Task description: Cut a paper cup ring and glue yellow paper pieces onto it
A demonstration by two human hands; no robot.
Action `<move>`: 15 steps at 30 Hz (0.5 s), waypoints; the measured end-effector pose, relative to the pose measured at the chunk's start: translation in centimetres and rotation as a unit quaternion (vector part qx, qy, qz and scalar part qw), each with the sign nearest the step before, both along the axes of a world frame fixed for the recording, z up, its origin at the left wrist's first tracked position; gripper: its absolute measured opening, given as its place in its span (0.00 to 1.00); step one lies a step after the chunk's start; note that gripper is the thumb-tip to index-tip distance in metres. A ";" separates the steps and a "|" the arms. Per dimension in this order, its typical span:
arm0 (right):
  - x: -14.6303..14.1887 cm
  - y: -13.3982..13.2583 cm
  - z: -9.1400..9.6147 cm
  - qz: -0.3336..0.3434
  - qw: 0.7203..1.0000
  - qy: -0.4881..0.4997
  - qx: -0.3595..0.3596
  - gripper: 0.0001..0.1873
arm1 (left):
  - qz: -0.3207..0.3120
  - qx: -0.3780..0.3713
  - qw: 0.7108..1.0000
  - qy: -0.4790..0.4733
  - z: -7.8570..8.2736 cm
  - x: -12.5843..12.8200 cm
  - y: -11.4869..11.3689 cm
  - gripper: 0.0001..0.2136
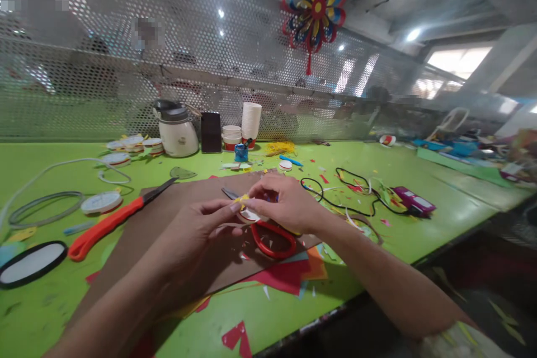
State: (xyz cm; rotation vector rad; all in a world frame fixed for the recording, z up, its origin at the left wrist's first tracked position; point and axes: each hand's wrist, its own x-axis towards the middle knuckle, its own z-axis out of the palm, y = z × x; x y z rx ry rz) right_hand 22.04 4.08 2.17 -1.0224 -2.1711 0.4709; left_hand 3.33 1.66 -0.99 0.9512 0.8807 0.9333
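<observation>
Above a brown board (pixel 168 229), my two hands meet over a small white round piece (pixel 251 216) that looks like the base of a paper cup. My left hand (pixel 193 226) pinches a scrap of yellow paper (pixel 242 200) at the edge of that piece between thumb and finger. From the other side my right hand (pixel 289 201) closes on the white piece, its fingertips partly hidden. Directly beneath lie scissors with red handles (pixel 274 255), blades pointing away to the left. A knife with an orange-red handle (pixel 109 225) rests left of my left hand.
Cut paper scraps (pixel 285 277) are scattered around the board. Behind stand a white kettle (pixel 179 137), a dark box (pixel 211 132), stacked paper cups (pixel 250 120) and a blue pot (pixel 241 152). A black cord (pixel 348 207) runs to a purple device (pixel 414 201) on the right.
</observation>
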 end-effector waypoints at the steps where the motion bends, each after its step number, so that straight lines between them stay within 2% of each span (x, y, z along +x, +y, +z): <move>1: -0.2 0.1 -0.2 -0.007 1.000 0.015 -0.019 0.05 | -0.002 -0.009 1.000 -0.009 0.0 0.1 -0.1 0.08; 7: -0.4 0.4 -1.1 -0.003 0.990 0.094 -0.106 0.05 | 0.037 -0.040 0.997 -0.057 0.2 1.1 -1.2 0.07; 15: -0.1 0.3 -1.4 0.001 0.987 0.112 -0.114 0.05 | 0.058 -0.038 0.997 -0.041 0.3 1.6 -1.3 0.07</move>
